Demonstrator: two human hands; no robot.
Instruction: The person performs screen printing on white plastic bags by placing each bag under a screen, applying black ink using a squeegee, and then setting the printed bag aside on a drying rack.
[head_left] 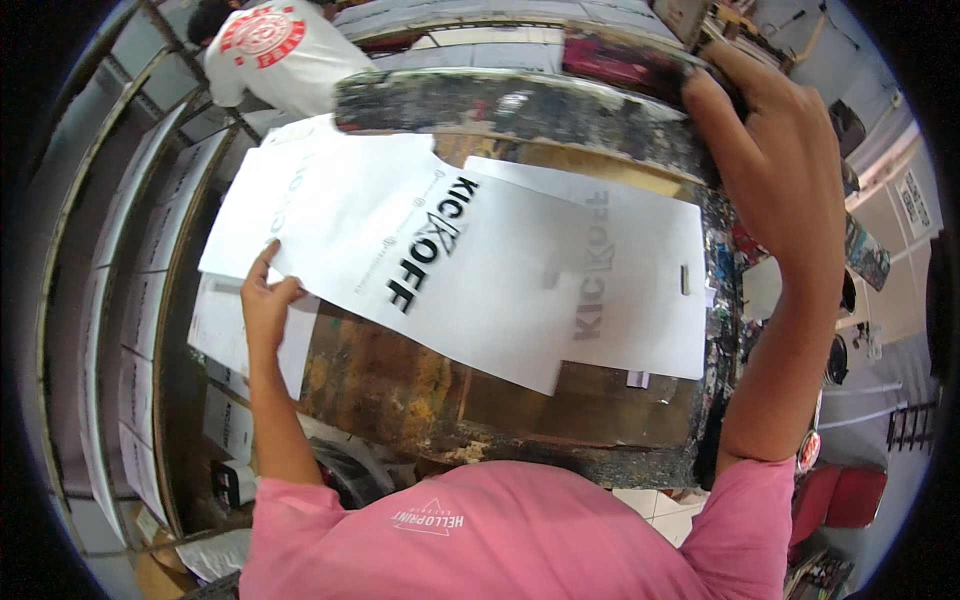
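My left hand pinches the left edge of a white flat sheet with bold black lettering. That sheet lies slanted, its right end overlapping another white sheet that has a handle slot and faint grey lettering. More white sheets lie beneath and beside my left fingers. My right hand, raised at the upper right, is closed around the end of a dark, ink-stained screen-printing frame. The frame stands lifted along the far side of the stained wooden printing board. My right fingertips are partly hidden.
Tall racks with white sheets on their shelves stand at the left. A person in a white printed shirt is beyond the board at the far left. More sheets lie on shelves at the back. A red chair is at the right.
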